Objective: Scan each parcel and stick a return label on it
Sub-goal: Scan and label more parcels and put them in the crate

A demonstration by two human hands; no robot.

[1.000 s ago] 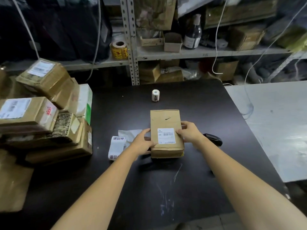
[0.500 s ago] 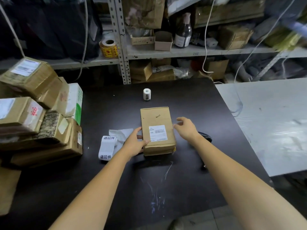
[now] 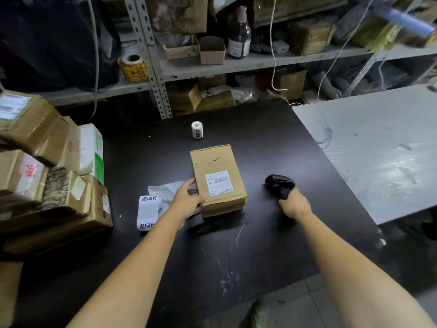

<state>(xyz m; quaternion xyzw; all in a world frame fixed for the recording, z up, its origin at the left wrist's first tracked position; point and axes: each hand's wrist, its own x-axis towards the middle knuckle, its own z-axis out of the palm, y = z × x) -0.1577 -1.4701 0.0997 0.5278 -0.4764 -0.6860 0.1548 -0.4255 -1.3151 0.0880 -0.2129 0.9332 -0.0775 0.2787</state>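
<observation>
The brown parcel [image 3: 218, 162] lies flat in the middle of the black desk [image 3: 165, 268], white shipping label [image 3: 218, 183] up, and the left hand [image 3: 188, 201] holds its near left corner, thumb on top and fingers against the side. The right hand [image 3: 295, 205] is curled round a black scanner [image 3: 279, 184] just right of the parcel and apart from it, though in this dim light I cannot tell whether the scanner rests on the desk. A strip of return labels [image 3: 147, 211] lies beside the left hand, and a small label roll [image 3: 196, 130] stands beyond the parcel.
</observation>
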